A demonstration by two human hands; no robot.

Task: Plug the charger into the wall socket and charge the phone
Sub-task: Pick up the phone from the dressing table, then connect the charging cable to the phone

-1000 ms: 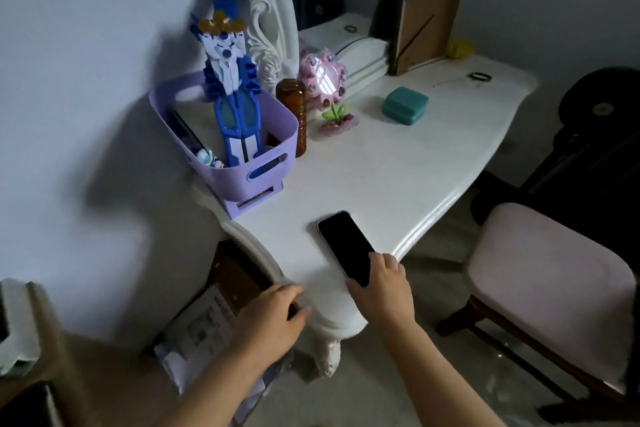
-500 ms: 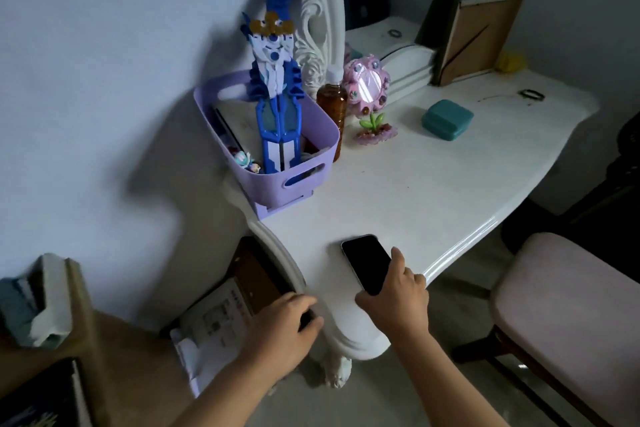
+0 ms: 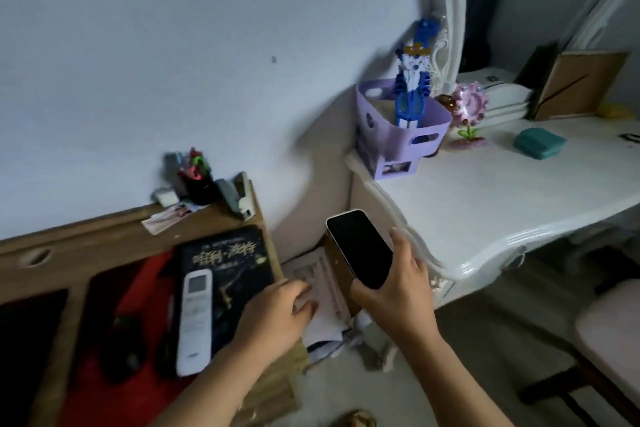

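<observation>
A dark-screened phone (image 3: 360, 248) with a pale edge is lifted off the white dressing table (image 3: 491, 204) and held in the air left of the table's corner. My right hand (image 3: 398, 291) grips its lower end from below. My left hand (image 3: 277, 314) hovers low over the gap between the wooden desk and the table, fingers loosely curled, and whether it holds anything cannot be told. No charger or wall socket shows in this view.
A wooden desk (image 3: 221, 218) at left carries a dark book (image 3: 228, 263), a white remote (image 3: 194, 319) and a pen cup (image 3: 197, 180). A cardboard box with papers (image 3: 322, 288) stands on the floor. A purple basket (image 3: 398, 132), a teal case (image 3: 538, 142) and a pink stool (image 3: 609, 329) sit to the right.
My right hand has picked the phone up off the table and carried it left. The view has swung left, bringing the wooden desk into sight. My left hand stays low near the box.
</observation>
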